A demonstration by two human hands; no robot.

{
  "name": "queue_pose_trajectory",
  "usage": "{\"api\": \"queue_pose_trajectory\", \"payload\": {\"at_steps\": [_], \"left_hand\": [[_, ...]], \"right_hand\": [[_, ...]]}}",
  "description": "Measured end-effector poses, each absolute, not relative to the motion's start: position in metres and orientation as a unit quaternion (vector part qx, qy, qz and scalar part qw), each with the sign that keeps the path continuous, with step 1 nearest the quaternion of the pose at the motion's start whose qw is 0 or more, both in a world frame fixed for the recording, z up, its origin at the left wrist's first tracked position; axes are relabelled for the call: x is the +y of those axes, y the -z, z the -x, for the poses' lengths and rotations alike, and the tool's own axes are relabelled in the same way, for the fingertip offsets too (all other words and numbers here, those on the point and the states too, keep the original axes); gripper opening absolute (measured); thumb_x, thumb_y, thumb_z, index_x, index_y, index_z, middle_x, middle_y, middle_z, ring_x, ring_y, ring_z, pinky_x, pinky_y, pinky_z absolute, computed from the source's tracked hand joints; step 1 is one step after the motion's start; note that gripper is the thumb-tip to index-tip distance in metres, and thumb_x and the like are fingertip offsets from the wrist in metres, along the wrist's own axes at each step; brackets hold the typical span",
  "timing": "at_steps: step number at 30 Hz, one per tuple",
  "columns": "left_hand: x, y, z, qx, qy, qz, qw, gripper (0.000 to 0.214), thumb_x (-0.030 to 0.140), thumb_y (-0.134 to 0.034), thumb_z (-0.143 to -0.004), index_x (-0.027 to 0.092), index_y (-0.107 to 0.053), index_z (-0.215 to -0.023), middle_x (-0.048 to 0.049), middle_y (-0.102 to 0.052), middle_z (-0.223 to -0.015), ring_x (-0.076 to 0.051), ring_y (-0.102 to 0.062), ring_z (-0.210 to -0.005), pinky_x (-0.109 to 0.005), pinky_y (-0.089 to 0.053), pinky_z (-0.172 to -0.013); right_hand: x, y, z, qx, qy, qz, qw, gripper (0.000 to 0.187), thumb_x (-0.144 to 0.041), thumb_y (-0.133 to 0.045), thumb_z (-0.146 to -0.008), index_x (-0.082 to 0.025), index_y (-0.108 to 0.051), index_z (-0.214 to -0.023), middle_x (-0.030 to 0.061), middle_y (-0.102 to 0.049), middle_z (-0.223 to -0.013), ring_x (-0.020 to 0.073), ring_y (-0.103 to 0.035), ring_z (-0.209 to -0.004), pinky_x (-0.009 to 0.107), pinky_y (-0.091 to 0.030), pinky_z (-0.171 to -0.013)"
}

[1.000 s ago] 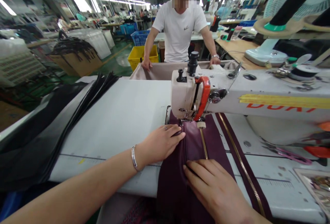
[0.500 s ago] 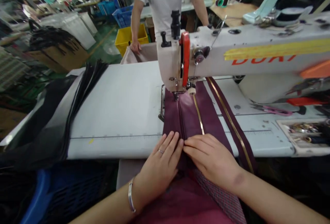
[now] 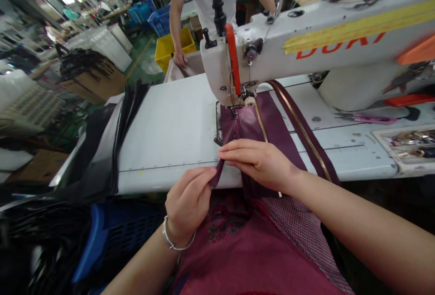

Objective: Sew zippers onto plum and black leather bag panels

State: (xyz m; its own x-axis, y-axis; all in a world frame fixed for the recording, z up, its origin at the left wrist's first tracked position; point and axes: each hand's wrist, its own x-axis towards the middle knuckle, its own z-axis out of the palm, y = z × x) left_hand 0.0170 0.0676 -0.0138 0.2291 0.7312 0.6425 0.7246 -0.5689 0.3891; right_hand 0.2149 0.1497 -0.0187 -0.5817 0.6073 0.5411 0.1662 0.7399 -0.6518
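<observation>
Purple cloth [image 3: 277,127] under the sewing machine [image 3: 299,68], both hands at its edge

We note the cloth on the pale surface [image 3: 170,123], its far part beneath the machine's head, its near part lying over the front edge. A gold zip [image 3: 261,123] runs down it; a second zipped strip [image 3: 306,134] lies to the right.

Left hand [image 3: 188,200]: fingers closed in a pinch on the cloth's near left corner, drawn out into a narrow fold. Right hand [image 3: 261,163]: fingers straight and together, tips at the same fold, palm over the cloth. Whether they grip or only press, we cannot tell.

Handling, as we judge it: light, soft, easily creased, a little slippery (the sheen suggests a smooth coating), stiffer along the zip. We would take hold by the folded edge, near the front, fingertips well clear of the needle, with a flat hand steadying the panel.

Also about: pink-handled scissors [image 3: 374,119] to the right, black pieces [image 3: 102,145] stacked to the left, a co-worker's hand [image 3: 180,59] beyond the surface.
</observation>
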Motion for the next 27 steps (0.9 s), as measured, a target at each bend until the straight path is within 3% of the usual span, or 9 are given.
{"api": "queue_pose_trajectory", "payload": {"at_steps": [6, 8, 11, 13, 16, 20, 22, 24, 27], "left_hand": [[0.067, 0.01, -0.018, 0.47, -0.426, -0.773, 0.023, 0.037, -0.006, -0.053, -0.08, 0.017, -0.063, -0.107, -0.0039, -0.068, -0.1, -0.013, -0.063, -0.093, -0.028, -0.053, -0.085], [0.067, 0.011, -0.018, 0.463, -0.434, -0.771, 0.052, 0.033, 0.002, -0.051, -0.083, 0.016, -0.06, -0.112, -0.0069, -0.065, -0.104, -0.016, -0.061, -0.097, -0.033, -0.053, -0.088], [0.07, 0.014, -0.021, 0.479, -0.46, -0.743, 0.088, 0.037, 0.021, -0.064, -0.079, 0.014, -0.055, -0.114, -0.0107, -0.06, -0.109, -0.023, -0.059, -0.102, -0.043, -0.051, -0.09], [0.072, 0.014, -0.023, 0.504, -0.456, -0.73, 0.074, 0.034, 0.018, -0.071, -0.075, 0.017, -0.06, -0.106, -0.007, -0.062, -0.103, -0.02, -0.06, -0.097, -0.04, -0.052, -0.087], [0.074, 0.013, -0.024, 0.495, -0.429, -0.755, 0.028, 0.029, 0.004, -0.066, -0.077, 0.021, -0.065, -0.1, -0.0032, -0.065, -0.099, -0.016, -0.061, -0.093, -0.033, -0.054, -0.083], [0.074, 0.017, -0.023, 0.395, -0.33, -0.856, 0.044, 0.028, 0.002, -0.055, -0.083, 0.016, -0.059, -0.107, -0.0084, -0.059, -0.123, -0.022, -0.053, -0.119, -0.045, -0.047, -0.101], [0.073, 0.023, -0.025, 0.355, -0.242, -0.901, 0.058, 0.021, 0.005, -0.048, -0.089, 0.013, -0.057, -0.105, -0.0104, -0.055, -0.131, -0.023, -0.044, -0.129, -0.049, -0.039, -0.11], [0.073, 0.029, -0.029, 0.344, -0.171, -0.922, 0.051, 0.018, 0.009, -0.043, -0.092, 0.012, -0.056, -0.105, -0.0115, -0.051, -0.135, -0.022, -0.039, -0.133, -0.046, -0.035, -0.113], [0.072, 0.033, -0.036, 0.349, -0.132, -0.927, 0.035, 0.02, 0.012, -0.04, -0.094, 0.011, -0.057, -0.105, -0.0119, -0.049, -0.136, -0.021, -0.04, -0.132, -0.041, -0.037, -0.112]], "right_hand": [[0.148, 0.011, -0.207, -0.832, -0.31, 0.185, 0.421, 0.017, -0.014, -0.059, -0.089, -0.016, -0.066, -0.104, 0.0055, -0.064, -0.101, 0.0132, -0.059, -0.093, 0.027, -0.052, -0.085], [0.149, 0.009, -0.206, -0.832, -0.31, 0.186, 0.421, 0.013, -0.016, -0.059, -0.09, -0.016, -0.067, -0.101, 0.005, -0.064, -0.098, 0.0133, -0.059, -0.091, 0.027, -0.051, -0.082], [0.149, 0.007, -0.206, -0.831, -0.307, 0.2, 0.418, 0.011, -0.018, -0.059, -0.091, -0.017, -0.067, -0.098, 0.0044, -0.064, -0.097, 0.0129, -0.059, -0.09, 0.026, -0.051, -0.081], [0.145, 0.007, -0.209, -0.833, -0.301, 0.208, 0.416, 0.011, -0.018, -0.057, -0.091, -0.016, -0.066, -0.099, 0.0043, -0.064, -0.097, 0.0124, -0.059, -0.091, 0.024, -0.05, -0.082], [0.13, 0.016, -0.221, -0.842, -0.249, 0.247, 0.411, 0.017, -0.018, -0.054, -0.093, -0.015, -0.062, -0.107, 0.0067, -0.063, -0.106, 0.0146, -0.057, -0.1, 0.028, -0.049, -0.089], [0.096, 0.046, -0.245, -0.898, -0.114, 0.307, 0.292, 0.036, -0.032, -0.059, -0.089, -0.014, -0.056, -0.12, 0.0117, -0.057, -0.121, 0.0266, -0.051, -0.113, 0.046, -0.044, -0.096], [0.082, 0.062, -0.254, -0.916, -0.063, 0.321, 0.232, 0.039, -0.027, -0.057, -0.09, -0.013, -0.052, -0.126, 0.0136, -0.052, -0.131, 0.0301, -0.045, -0.12, 0.051, -0.04, -0.098], [0.074, 0.073, -0.261, -0.92, -0.034, 0.318, 0.226, 0.036, -0.016, -0.051, -0.092, -0.012, -0.051, -0.128, 0.014, -0.051, -0.133, 0.029, -0.044, -0.122, 0.049, -0.039, -0.1], [0.072, 0.076, -0.264, -0.921, -0.035, 0.281, 0.267, 0.03, -0.01, -0.047, -0.093, -0.011, -0.057, -0.121, 0.0119, -0.061, -0.119, 0.0259, -0.052, -0.112, 0.045, -0.043, -0.097]]}}
